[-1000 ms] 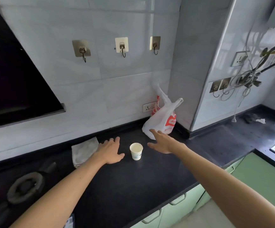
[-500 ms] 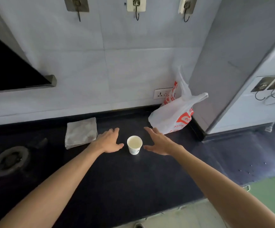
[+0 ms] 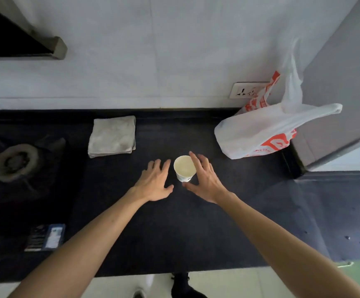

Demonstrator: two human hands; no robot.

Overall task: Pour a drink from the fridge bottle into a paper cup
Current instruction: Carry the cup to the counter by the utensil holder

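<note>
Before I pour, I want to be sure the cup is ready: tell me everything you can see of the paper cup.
The paper cup is small and white, apparently thin paper, with a dark printed mark low on its near side. It stands upright and uncovered on the black counter. Its inside looks pale cream; whether that is liquid or bare paper I cannot tell. The right hand curves round its right side, index fingertip at the rim; actual contact is unclear. The left hand lies open just left, apart.
</note>
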